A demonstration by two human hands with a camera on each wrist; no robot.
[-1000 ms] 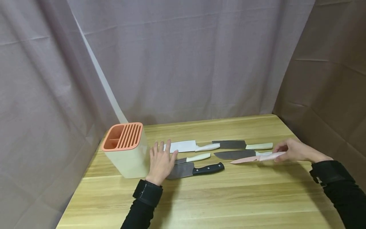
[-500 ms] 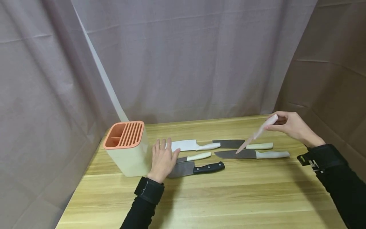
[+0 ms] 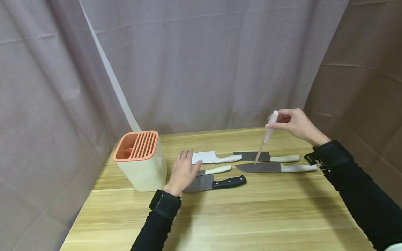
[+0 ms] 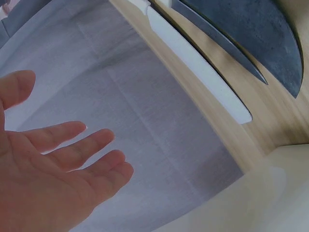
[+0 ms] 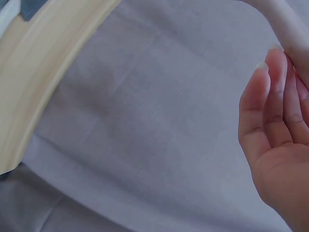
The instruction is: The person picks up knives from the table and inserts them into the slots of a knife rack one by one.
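Observation:
My right hand (image 3: 290, 122) is raised over the table's right side and pinches the pale handle of a pink knife (image 3: 267, 136). The knife hangs nearly upright, its tip pointing down over two dark-bladed knives with cream handles (image 3: 276, 168). In the right wrist view, fingers (image 5: 275, 106) curl against the knife handle (image 5: 285, 24). My left hand (image 3: 184, 170) lies flat with straight fingers on the wooden table (image 3: 251, 216), beside a cream knife block with an orange slotted top (image 3: 139, 162). From the left wrist, that hand (image 4: 58, 169) shows empty, with a white blade (image 4: 198, 63) beyond it.
Several knives lie in the middle of the table: a white cleaver (image 3: 205, 157), a small cream-handled knife (image 3: 216, 170) and a black-handled cleaver (image 3: 213, 183) by my left hand. Grey curtains enclose the back and left, brown cloth the right.
My right hand has lifted the pink knife off the table, swung it from lying flat to hanging tip-down, and carried it up and to the left. The left hand barely shifted.

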